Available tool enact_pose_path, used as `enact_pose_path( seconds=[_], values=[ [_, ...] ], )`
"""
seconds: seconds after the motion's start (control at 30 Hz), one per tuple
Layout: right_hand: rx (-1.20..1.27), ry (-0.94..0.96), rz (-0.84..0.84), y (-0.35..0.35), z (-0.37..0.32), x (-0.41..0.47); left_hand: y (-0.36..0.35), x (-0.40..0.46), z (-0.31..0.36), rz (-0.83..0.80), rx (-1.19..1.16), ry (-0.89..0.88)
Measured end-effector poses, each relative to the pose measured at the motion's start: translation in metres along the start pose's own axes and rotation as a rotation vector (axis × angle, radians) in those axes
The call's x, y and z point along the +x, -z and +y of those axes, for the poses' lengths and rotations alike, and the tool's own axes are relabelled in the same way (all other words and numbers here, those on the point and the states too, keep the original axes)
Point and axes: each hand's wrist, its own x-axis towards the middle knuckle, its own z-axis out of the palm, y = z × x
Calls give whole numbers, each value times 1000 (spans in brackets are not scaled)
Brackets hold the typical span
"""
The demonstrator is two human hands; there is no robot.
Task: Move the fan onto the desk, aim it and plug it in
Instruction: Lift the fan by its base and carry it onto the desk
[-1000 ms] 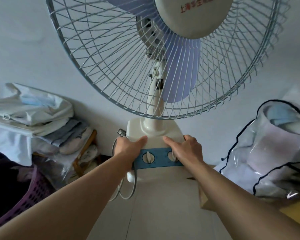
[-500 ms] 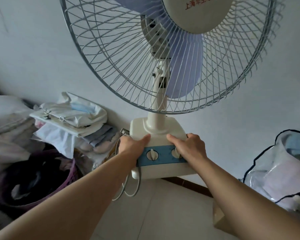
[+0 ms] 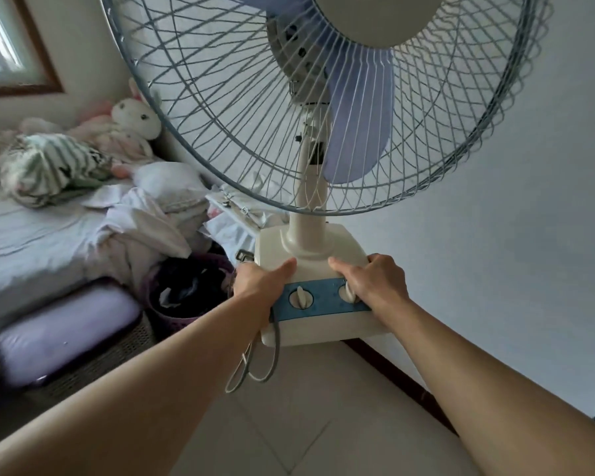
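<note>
Above the tiled floor, the fan hangs clear of any support, carried upright by its cream base with the wire cage rising past the top edge. Left of the fingers lies a bed heaped with clothes and a plush rabbit; a purple basket sits just beside the left wrist. The left hand grips the base's left side, thumb on top; the right hand grips the right side, its fingers closed over the base and one dial. A grey cord dangles in loops below the left hand.
</note>
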Motion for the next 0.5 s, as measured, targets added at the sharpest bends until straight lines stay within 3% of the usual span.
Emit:
enact_pose_path(
  seconds=[0.5],
  values=[
    [5,330,-251,-134,-145,-122,236,-37,-45,410,-97,70]
  ],
)
